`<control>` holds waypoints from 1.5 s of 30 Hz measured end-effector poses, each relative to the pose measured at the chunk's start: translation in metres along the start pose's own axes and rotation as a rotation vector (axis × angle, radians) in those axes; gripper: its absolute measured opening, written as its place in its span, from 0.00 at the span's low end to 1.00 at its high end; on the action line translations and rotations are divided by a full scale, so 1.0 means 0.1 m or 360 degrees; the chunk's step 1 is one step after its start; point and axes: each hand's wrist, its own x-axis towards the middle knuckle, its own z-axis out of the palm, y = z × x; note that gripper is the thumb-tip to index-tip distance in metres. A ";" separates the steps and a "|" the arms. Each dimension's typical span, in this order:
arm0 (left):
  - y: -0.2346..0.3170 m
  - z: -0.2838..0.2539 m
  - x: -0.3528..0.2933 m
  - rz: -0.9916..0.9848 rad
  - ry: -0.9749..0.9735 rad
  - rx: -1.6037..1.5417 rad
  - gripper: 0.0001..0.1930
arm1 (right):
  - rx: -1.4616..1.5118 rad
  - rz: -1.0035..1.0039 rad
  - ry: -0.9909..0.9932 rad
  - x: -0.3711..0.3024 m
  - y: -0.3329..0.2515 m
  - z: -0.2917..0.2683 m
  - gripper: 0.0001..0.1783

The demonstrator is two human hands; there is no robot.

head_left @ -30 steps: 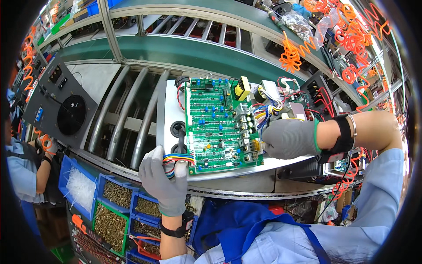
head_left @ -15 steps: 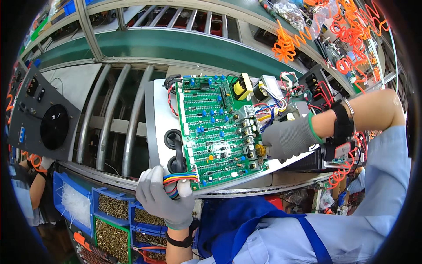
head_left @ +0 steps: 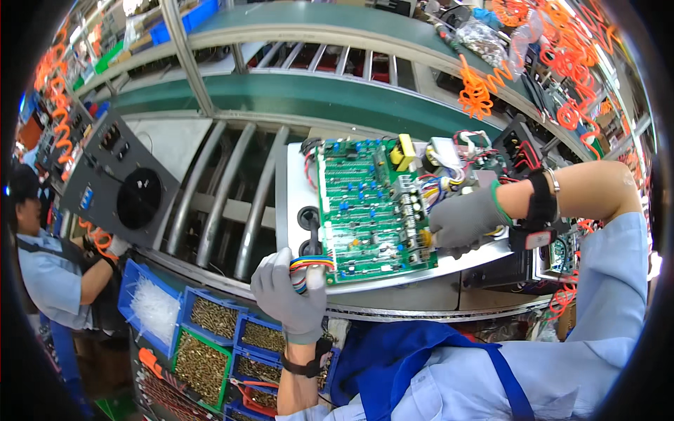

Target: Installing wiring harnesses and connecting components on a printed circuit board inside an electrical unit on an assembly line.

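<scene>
A green circuit board packed with small components lies over a pale metal chassis. At its near left corner my left hand, in a grey glove, is closed round a bundle of coloured wires plugged into the board. The thumb of that hand rests by the corner. My right hand, also gloved, bends down over the board's right edge beside the heat sinks. Its fingertips are mostly hidden, so what they grip cannot be made out. Black grommets with a dark cable show left of the board.
Metal rollers run left of the chassis, with a green conveyor belt behind. A dark panel with a round opening stands at left, near a co-worker. Blue bins of screws sit near left. Orange coiled hoses hang at far right.
The whole view has shifted, so the scene sits further right and the co-worker at left shows more. Both hands keep their places at the board.
</scene>
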 end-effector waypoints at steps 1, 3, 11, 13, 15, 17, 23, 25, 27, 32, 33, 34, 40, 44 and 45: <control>0.01 -0.02 0.01 -0.0031 -0.0047 -0.0010 0.21 | 0.0287 0.0010 -0.0033 -0.05 0.02 -0.02 0.15; 0.08 -0.14 0.04 -0.0067 -0.0032 0.0013 0.22 | 0.0012 -0.0320 -0.0123 -0.21 0.05 -0.13 0.15; 1.65 0.16 0.40 -0.0268 -0.0868 -0.1110 0.35 | -0.0824 -0.0944 0.1191 -0.63 0.37 0.06 0.23; 1.76 0.30 0.52 -0.0295 -0.0955 -0.1161 0.34 | -0.0864 -0.0909 0.1382 -0.58 0.40 0.06 0.16; 1.83 0.29 0.66 -0.0963 -0.1548 -0.1490 0.34 | -0.1214 -0.0835 0.1904 -0.44 0.64 -0.08 0.14; 1.68 0.30 0.64 -0.0790 -0.1401 -0.1522 0.19 | -0.0888 -0.0853 0.1900 -0.30 0.82 -0.06 0.12; 1.51 0.25 0.58 -0.0945 -0.1176 -0.1384 0.16 | -0.0590 -0.0510 0.1768 -0.25 0.66 0.01 0.16; 1.47 0.33 0.60 -0.0997 -0.1056 -0.1496 0.16 | -0.0356 -0.0500 0.1597 -0.42 0.70 -0.04 0.21; 1.49 0.24 0.56 -0.0830 -0.1140 -0.1403 0.18 | -0.0229 -0.0731 0.1555 -0.47 0.91 0.03 0.27; 1.10 -0.23 0.46 -0.0402 -0.0349 -0.0889 0.19 | -0.0182 -0.0957 0.2299 -1.06 1.30 0.65 0.27; 0.91 -0.36 0.44 -0.0363 -0.0226 -0.0516 0.17 | -0.0120 -0.0956 0.2411 -1.10 1.34 0.76 0.26; 0.73 -0.42 0.36 -0.0511 0.0008 -0.0537 0.16 | -0.0125 -0.0978 0.2410 -1.08 1.39 0.88 0.26; -0.02 -0.35 -0.03 -0.0558 0.0146 0.0012 0.23 | 0.0697 -0.0188 0.3263 -0.58 1.67 1.50 0.21; 0.19 -0.08 -0.14 -0.0997 0.0131 -0.0666 0.29 | 0.0350 0.0167 0.3478 -0.41 1.80 1.56 0.17; 0.29 -0.09 -0.10 -0.1056 0.0134 -0.0640 0.31 | 0.0310 0.0126 0.3419 -0.39 1.84 1.56 0.17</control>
